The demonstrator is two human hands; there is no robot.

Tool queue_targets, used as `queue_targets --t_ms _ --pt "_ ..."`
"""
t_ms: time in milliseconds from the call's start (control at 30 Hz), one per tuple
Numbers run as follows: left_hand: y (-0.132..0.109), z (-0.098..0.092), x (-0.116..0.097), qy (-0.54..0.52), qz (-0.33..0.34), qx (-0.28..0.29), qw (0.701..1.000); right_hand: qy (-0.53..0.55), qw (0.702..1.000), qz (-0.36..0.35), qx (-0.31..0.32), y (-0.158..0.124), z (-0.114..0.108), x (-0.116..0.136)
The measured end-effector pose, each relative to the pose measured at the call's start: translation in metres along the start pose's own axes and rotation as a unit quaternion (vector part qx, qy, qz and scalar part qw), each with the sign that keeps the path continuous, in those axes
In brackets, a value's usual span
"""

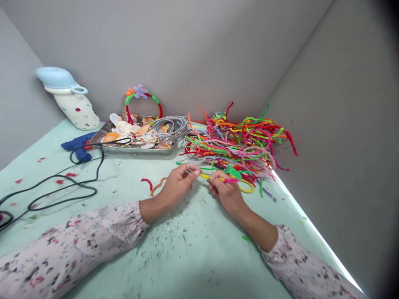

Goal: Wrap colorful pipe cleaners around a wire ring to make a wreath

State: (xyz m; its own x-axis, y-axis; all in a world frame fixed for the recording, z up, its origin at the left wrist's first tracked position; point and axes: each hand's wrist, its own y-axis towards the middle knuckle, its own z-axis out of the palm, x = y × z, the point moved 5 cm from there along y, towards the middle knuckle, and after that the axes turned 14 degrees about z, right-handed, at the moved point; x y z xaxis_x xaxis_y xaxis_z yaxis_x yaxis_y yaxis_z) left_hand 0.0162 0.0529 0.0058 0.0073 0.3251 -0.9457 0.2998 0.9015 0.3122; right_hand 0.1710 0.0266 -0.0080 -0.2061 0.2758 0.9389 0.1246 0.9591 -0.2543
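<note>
My left hand [179,182] rests on the pale green table [193,249], its fingers pinched together on the end of a thin pipe cleaner. My right hand [226,192] is closed on a yellow pipe cleaner [246,187] with a pink piece wound on it. A green piece [232,170] lies just above the right hand. Both hands sit at the near edge of a big tangled pile of coloured pipe cleaners [240,139]. Both sleeves are pale with a floral print.
A metal tray [137,148] of shells and grey cord stands at the back, with a pipe-cleaner hoop [143,99] behind it. A blue glue gun [77,145] and its black cable [62,187] lie left. A white jug [71,99] leans in the corner. Grey walls close in.
</note>
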Motion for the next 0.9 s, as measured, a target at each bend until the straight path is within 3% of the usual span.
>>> queue_targets --t_ms 200,900 --pt "-0.0012 0.0002 0.0006 0.060 0.016 0.001 0.998 0.018 0.999 0.030 -0.006 0.0005 -0.0002 0.0027" --pt "-0.0007 -0.0022 0.0093 0.114 -0.025 0.020 0.993 -0.048 0.999 0.019 -0.017 0.0019 -0.0010 -0.0036"
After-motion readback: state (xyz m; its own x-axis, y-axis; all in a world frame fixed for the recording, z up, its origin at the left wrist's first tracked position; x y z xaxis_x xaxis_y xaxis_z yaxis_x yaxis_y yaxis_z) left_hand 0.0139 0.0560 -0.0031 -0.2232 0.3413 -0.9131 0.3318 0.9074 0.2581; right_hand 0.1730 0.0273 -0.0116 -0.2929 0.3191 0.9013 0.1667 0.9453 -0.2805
